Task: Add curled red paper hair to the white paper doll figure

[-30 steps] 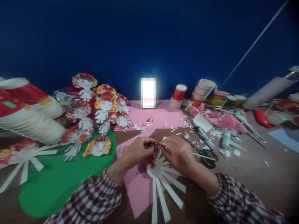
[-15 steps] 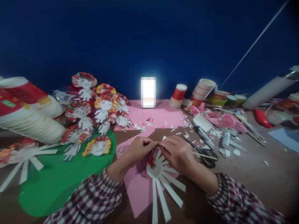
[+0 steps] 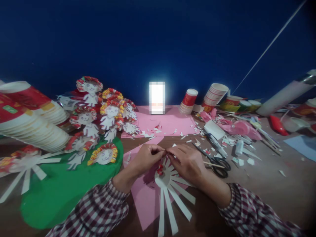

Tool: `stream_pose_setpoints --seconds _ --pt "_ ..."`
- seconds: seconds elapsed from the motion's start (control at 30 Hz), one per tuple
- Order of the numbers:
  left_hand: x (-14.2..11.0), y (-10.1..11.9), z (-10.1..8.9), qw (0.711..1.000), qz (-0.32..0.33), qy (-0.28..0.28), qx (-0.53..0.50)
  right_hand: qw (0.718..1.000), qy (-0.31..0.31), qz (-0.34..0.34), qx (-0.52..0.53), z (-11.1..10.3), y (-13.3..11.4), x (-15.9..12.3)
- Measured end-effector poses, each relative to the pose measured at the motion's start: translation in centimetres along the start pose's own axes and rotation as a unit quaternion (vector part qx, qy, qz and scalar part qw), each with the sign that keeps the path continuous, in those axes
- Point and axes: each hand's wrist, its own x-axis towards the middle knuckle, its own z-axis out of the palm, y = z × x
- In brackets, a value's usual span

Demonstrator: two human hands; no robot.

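Note:
A paper cup cut into strips [image 3: 163, 180] lies splayed out in front of me, its white round base in the middle and several straight strips fanning toward me. At its upper left a strip is curled up, showing red. My left hand [image 3: 148, 159] and my right hand [image 3: 189, 163] meet just above the cup, fingertips pinched together at the far end of one strip. The fingers hide most of that strip. Beneath the cup is a sheet of pink paper [image 3: 144, 210].
On the left, finished paper-cup figures [image 3: 110, 113] stand by stacked cups [image 3: 34, 125] and a green sheet [image 3: 54, 197]. Black-handled scissors [image 3: 219, 166], a marker [image 3: 216, 144] and paper scraps lie right. A bright blurred screen [image 3: 157, 98] stands behind pink paper, before a blue wall.
Both hands stay pinched together and have shifted very slightly. The cut cup has turned a little, its lower strips moving slightly left.

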Motion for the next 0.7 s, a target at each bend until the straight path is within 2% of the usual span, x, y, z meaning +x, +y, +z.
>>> stream_pose_setpoints --seconds 0.27,0.43,0.7 --pt "0.17 0.00 0.00 0.998 -0.018 -0.026 -0.050 1.000 -0.012 0.018 0.005 0.00 -0.05 0.03" --pt "0.02 0.33 0.07 0.997 -0.016 -0.014 -0.076 1.000 -0.007 0.005 -0.003 0.13 -0.01 -0.01" --pt "0.03 0.14 0.13 0.996 -0.022 -0.028 -0.077 1.000 -0.005 -0.013 0.000 0.04 0.00 -0.01"
